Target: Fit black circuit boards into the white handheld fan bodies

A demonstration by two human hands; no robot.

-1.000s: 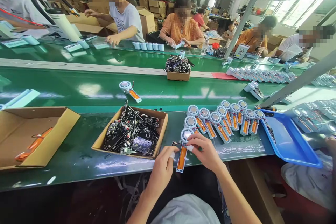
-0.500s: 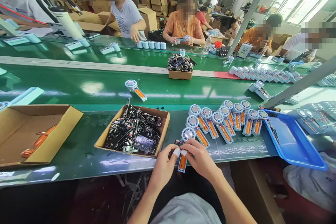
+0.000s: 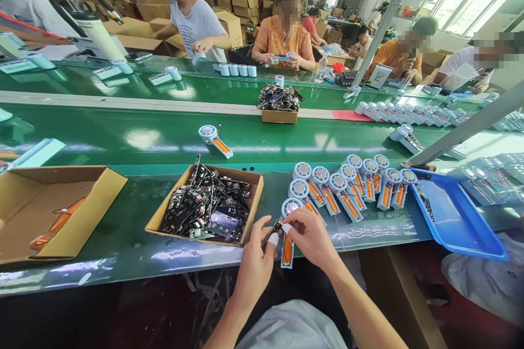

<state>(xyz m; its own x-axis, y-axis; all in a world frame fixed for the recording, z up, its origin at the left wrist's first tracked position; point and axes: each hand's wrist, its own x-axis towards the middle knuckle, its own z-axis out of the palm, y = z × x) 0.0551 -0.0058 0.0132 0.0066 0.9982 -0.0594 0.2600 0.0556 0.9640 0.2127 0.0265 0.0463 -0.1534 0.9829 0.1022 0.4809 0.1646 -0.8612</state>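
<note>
My left hand [image 3: 257,253] is closed on a small black circuit board [image 3: 272,232], held tilted between thumb and fingers. At the board's upper end, my right hand [image 3: 308,234] pinches something too small to make out. White covers show on both thumbs. Just under my hands lies a light-blue handheld fan housing [image 3: 287,253] with a round head and an orange battery in its open handle; my right hand hides part of it. Left of my hands, a cardboard box [image 3: 254,207] holds many loose black circuit boards [image 3: 204,204].
Several similar fan housings [image 3: 347,196] lie in rows to the right, beside a blue tray [image 3: 462,218]. An open carton [image 3: 94,218] with orange pieces stands at left. One fan housing [image 3: 215,140] lies on the green belt [image 3: 164,142]. Co-workers [image 3: 284,38] sit opposite.
My hands have moved slightly apart, and the board has tilted up into clearer view in my left hand. A co-worker across has drawn a hand back from the row of blue cylinders.
</note>
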